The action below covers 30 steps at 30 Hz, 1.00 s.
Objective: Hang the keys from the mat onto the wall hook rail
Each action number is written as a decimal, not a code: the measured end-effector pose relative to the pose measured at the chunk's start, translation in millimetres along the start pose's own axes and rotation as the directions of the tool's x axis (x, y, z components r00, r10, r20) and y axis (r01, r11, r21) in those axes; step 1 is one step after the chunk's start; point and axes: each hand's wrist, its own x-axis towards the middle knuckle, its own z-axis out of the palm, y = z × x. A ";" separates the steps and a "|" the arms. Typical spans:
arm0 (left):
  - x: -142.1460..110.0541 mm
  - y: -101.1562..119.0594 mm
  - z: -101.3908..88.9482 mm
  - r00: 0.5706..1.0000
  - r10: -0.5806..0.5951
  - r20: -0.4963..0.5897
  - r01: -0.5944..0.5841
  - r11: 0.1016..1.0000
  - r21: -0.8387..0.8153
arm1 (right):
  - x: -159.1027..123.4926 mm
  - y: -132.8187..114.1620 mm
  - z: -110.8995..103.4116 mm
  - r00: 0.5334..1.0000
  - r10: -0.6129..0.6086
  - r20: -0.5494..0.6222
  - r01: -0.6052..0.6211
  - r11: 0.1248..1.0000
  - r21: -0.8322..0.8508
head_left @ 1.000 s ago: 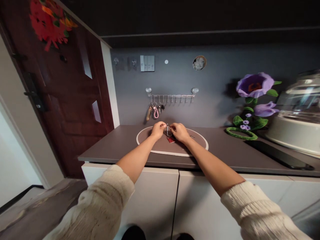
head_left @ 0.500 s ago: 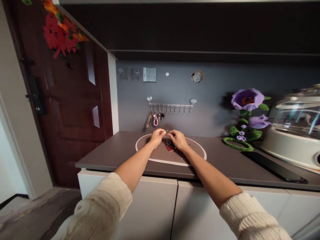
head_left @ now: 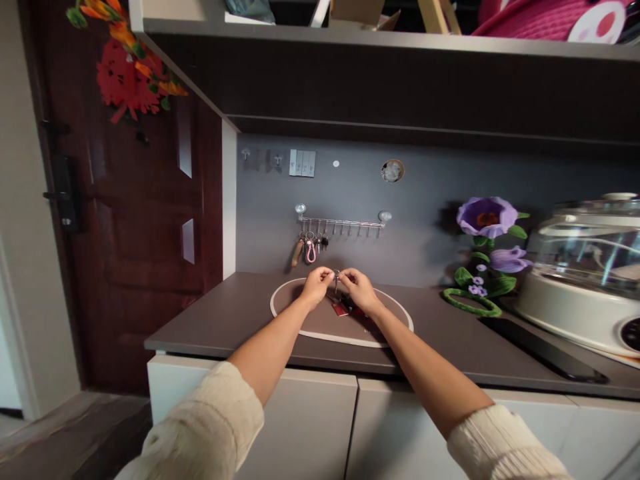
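Observation:
Above the oval mat (head_left: 345, 339), my left hand (head_left: 316, 285) and my right hand (head_left: 357, 288) meet fingertip to fingertip, both pinched closed. Between them is a small metal key ring (head_left: 337, 273), with a thin key hanging below it. Just beneath the hands lies a red tag (head_left: 341, 309) on the mat, beside dark small items partly hidden by my right hand. Several keys with a pink loop (head_left: 311, 251) and a brown fob (head_left: 297, 254) hang from the left part of the hook rail (head_left: 343, 221) on the wall behind.
At the right stand purple knitted flowers (head_left: 487, 217) with a green base, a black phone-like slab (head_left: 545, 350) and a white appliance with a clear lid (head_left: 575, 293). A shelf (head_left: 350, 80) overhangs the counter (head_left: 210, 320). The dark red door (head_left: 125, 267) is at the left.
The view has tilted upward, so the shelf's contents now show and the counter sits lower in the picture. Both hands remain pinched together at the key ring.

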 end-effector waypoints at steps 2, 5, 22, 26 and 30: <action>-0.9 2.6 0.0 1.000 0.002 0.007 -0.002 1.000 0.002 | 0.1 -3.1 -0.9 1.000 0.003 0.005 -0.003 0.999 0.034; -1.4 6.1 -0.3 1.000 0.014 0.011 -0.014 1.000 0.003 | 3.1 -7.0 -2.5 1.000 -0.022 0.004 0.021 0.998 0.055; 2.9 5.3 -4.7 0.997 0.025 -0.075 -0.005 0.966 0.260 | 43.2 -19.3 -7.5 1.000 -0.020 -0.021 0.023 0.988 0.156; -2.8 8.5 -4.8 0.997 0.078 -0.012 -0.061 0.860 0.506 | 65.3 -22.1 -5.4 0.993 0.057 -0.101 -0.030 0.966 0.258; -8.5 14.4 -4.1 0.995 0.084 0.055 -0.099 0.739 0.667 | 89.6 -21.4 2.0 0.978 0.122 -0.167 -0.058 0.936 0.348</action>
